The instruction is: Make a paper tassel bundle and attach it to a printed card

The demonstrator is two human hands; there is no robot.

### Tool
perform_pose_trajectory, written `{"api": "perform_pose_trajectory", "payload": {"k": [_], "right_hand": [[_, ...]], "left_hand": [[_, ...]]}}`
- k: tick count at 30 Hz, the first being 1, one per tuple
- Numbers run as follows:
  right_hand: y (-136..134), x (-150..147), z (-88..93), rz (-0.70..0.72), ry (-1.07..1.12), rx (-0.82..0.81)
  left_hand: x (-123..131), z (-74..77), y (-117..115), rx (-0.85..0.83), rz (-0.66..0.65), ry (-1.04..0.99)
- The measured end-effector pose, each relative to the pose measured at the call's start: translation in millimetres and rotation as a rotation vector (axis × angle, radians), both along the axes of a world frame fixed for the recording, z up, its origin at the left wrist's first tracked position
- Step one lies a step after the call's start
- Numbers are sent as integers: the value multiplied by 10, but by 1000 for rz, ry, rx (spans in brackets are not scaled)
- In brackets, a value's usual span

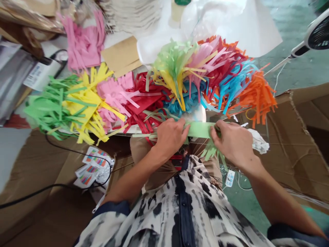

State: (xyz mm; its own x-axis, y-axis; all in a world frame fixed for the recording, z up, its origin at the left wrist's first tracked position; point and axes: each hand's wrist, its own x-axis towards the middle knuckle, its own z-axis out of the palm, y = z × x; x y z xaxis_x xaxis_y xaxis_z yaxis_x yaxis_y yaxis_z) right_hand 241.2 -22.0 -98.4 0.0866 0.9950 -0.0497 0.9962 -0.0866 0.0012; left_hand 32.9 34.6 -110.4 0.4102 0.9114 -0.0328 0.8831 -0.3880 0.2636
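Note:
A light green strip of fringed tissue paper (199, 129) is stretched level between my hands at the table's front edge. My left hand (171, 134) is closed on its left end, and my right hand (231, 139) grips the right end. Cut fringe hangs down beneath my right hand, and thin pale green strips stick out left of my left hand. Just beyond lie fringed tissue bundles: green (51, 104), yellow (87, 103), pink (115, 92), red (144, 103) and blue (189, 97). A light green tassel (173, 58) rests on top of the heap.
More tassels, including orange (257, 92) and light blue (235, 80), lie to the right. Pink fringe (84, 44) and brown card (120, 56) lie behind. Cardboard boxes (295, 137) flank me, a fan (318, 34) stands right, and a black cable (51, 186) crosses at left.

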Motion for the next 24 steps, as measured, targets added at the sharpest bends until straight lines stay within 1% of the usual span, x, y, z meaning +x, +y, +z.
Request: {"api": "perform_pose_trajectory", "payload": {"k": [3, 7, 9, 11, 13, 15, 17, 18, 19, 22, 24], "right_hand": [[34, 10, -10, -25, -3, -24], [63, 24, -8, -32, -11, -39], [65, 27, -4, -24, -22, -31], [59, 22, -3, -16, -33, -21], [51, 4, -5, -20, -45, -24], [44, -21, -14, -26, -52, -37], [44, -29, -23, -32, -55, -37], [46, -15, -24, -37, -58, -25], [49, 14, -20, -42, -62, -5], [41, 187, 48, -23, -92, 99], [-2, 310, 134, -1, -128, 216]], "left_hand": [[8, 8, -3, 5, -9, 13], [7, -2, -24, 66, -46, 32], [5, -6, -23, 111, -86, 38], [2, -11, -12, 208, -121, 1], [2, -22, -1, 337, -201, -96], [6, -43, -3, 403, -378, -201], [9, -67, -27, 369, -561, -238], [9, -79, -47, 338, -615, -235], [5, -90, -70, 316, -638, -228], [-24, -108, -142, 297, -633, -218], [-47, -110, -178, 295, -631, -212]]}}
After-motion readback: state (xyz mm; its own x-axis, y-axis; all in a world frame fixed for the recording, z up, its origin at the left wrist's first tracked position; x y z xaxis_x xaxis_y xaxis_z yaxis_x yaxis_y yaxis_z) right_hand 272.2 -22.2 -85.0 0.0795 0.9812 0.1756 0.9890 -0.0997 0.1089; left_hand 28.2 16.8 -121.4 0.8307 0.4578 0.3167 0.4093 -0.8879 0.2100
